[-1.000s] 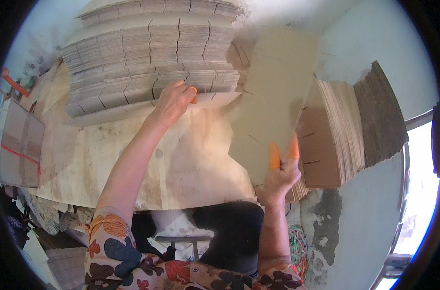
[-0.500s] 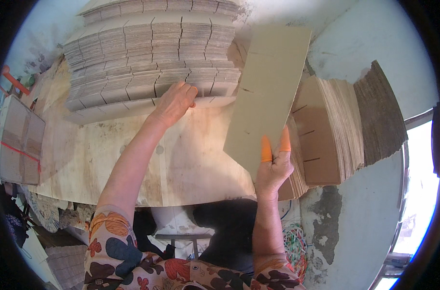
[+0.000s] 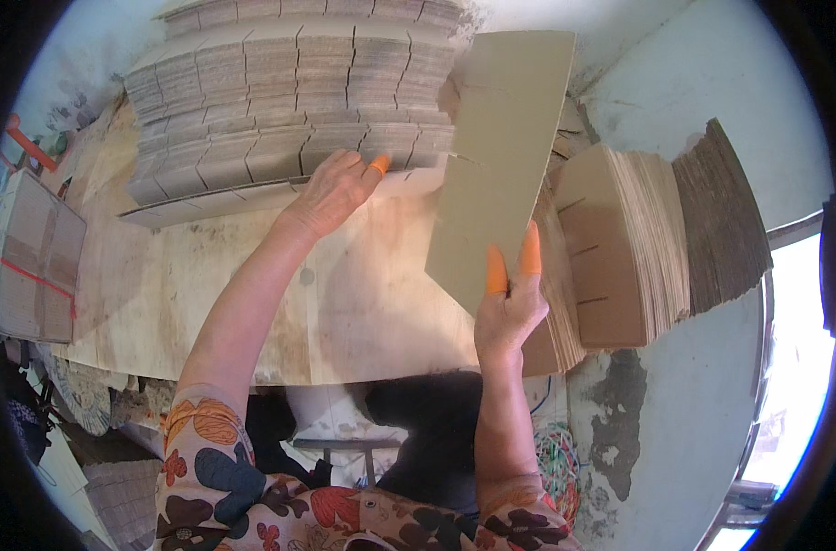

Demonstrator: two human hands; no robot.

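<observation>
A tall stack of slotted cardboard strips (image 3: 262, 101) stands at the back of the wooden table. Along its near side is a front cardboard strip (image 3: 220, 204), a dark gap showing behind its top edge. My left hand (image 3: 337, 191) is closed over that edge, fingertips partly hidden, with an orange finger cot on one digit. My right hand (image 3: 512, 308), wearing two orange finger cots, pinches the lower end of a long plain cardboard sheet (image 3: 500, 138). The sheet is raised and tilted, with short slits in its left part, and it covers part of what lies behind.
To the right stand bundles of cardboard pieces (image 3: 611, 266), with a darker bundle (image 3: 721, 220) beyond. A taped carton (image 3: 37, 257) sits at the table's left end. Below the bare wooden tabletop (image 3: 344, 321) are a stool (image 3: 349, 445) and tangled coloured strands (image 3: 557, 468).
The sheet in my right hand has shifted slightly left and stands a little more upright. My left hand has slid a little right along the front strip, whose top edge now shows a clearer gap.
</observation>
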